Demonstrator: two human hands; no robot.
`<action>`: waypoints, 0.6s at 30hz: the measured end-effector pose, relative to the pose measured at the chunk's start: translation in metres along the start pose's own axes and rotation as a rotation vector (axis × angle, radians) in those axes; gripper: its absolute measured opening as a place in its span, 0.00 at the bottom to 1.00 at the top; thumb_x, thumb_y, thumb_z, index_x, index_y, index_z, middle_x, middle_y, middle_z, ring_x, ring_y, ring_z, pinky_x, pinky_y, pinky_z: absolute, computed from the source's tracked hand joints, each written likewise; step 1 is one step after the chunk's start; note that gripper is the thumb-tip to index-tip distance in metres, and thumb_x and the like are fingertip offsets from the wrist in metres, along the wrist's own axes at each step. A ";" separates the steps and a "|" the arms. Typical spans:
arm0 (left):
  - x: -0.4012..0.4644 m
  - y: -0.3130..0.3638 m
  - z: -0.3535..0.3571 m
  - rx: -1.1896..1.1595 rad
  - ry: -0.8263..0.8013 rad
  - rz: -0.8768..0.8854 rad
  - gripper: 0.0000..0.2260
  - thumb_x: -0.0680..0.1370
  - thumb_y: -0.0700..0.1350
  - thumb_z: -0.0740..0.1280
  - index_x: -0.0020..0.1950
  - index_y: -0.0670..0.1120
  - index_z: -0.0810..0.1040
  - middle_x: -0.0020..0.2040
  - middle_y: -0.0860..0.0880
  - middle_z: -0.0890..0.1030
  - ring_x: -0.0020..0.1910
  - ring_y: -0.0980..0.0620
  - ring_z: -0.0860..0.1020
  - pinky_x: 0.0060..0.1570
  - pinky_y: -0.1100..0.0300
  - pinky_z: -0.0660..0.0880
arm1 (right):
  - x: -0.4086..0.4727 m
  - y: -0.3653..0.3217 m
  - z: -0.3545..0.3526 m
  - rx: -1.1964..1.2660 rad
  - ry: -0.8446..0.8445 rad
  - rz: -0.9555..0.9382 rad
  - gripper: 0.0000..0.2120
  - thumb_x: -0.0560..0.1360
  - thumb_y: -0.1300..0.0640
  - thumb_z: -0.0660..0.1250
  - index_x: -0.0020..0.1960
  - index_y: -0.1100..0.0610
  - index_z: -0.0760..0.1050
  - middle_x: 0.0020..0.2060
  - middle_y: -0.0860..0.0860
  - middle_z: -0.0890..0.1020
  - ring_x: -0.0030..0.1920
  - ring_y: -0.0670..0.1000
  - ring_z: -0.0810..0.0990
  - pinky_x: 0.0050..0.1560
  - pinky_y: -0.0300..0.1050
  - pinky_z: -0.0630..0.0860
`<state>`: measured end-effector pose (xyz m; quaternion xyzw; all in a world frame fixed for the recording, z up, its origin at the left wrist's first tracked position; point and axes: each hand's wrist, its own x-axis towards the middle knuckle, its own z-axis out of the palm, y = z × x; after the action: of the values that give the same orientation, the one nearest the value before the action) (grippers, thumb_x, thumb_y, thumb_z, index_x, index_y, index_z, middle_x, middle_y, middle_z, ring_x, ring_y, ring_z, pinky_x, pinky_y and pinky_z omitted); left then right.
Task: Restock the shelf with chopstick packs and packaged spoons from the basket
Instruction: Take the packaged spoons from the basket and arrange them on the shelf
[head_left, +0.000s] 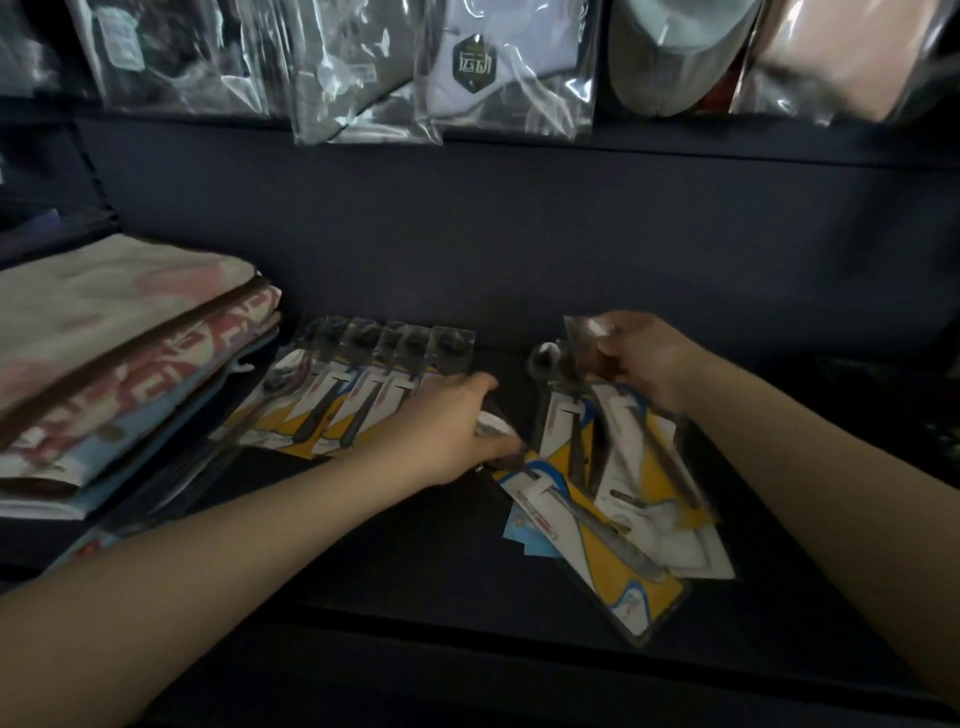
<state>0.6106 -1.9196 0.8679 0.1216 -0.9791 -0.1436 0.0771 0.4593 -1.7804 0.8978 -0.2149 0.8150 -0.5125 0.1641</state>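
Reaching over a dark shelf (395, 571), a person tidies packaged spoons. Beside folded towels (119, 364) lies a neat row of spoon packs (358, 384); the left hand (452, 431) rests at its far end, fingers curled on a pack's edge. Further from the towels, the right hand (639, 358) grips the top of a loose pile of packs (613, 488). That slick pile overlaps unevenly and could slide off the shelf's front edge if tugged.
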 end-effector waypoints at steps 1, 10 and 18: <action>0.002 0.001 0.001 0.065 0.018 -0.020 0.31 0.72 0.59 0.67 0.70 0.48 0.63 0.65 0.46 0.72 0.63 0.47 0.70 0.58 0.54 0.70 | 0.001 0.003 0.003 -0.057 0.024 0.014 0.09 0.76 0.68 0.57 0.50 0.59 0.74 0.44 0.57 0.79 0.44 0.54 0.77 0.45 0.47 0.75; 0.023 -0.008 -0.036 -0.790 0.098 -0.032 0.05 0.71 0.42 0.71 0.44 0.44 0.77 0.37 0.44 0.81 0.27 0.56 0.73 0.26 0.67 0.70 | -0.030 -0.034 0.020 -0.264 -0.039 -0.353 0.17 0.75 0.57 0.66 0.63 0.58 0.73 0.55 0.50 0.79 0.55 0.46 0.77 0.48 0.26 0.72; 0.025 -0.029 -0.057 -0.601 0.246 0.013 0.09 0.75 0.45 0.67 0.54 0.48 0.76 0.48 0.51 0.81 0.45 0.56 0.79 0.44 0.64 0.75 | -0.005 -0.044 0.061 -0.110 0.023 -0.218 0.08 0.77 0.61 0.62 0.38 0.58 0.71 0.26 0.52 0.70 0.25 0.48 0.68 0.25 0.38 0.64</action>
<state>0.6037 -1.9685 0.9159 0.1038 -0.8770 -0.4099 0.2283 0.5013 -1.8416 0.9120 -0.3053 0.8155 -0.4841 0.0860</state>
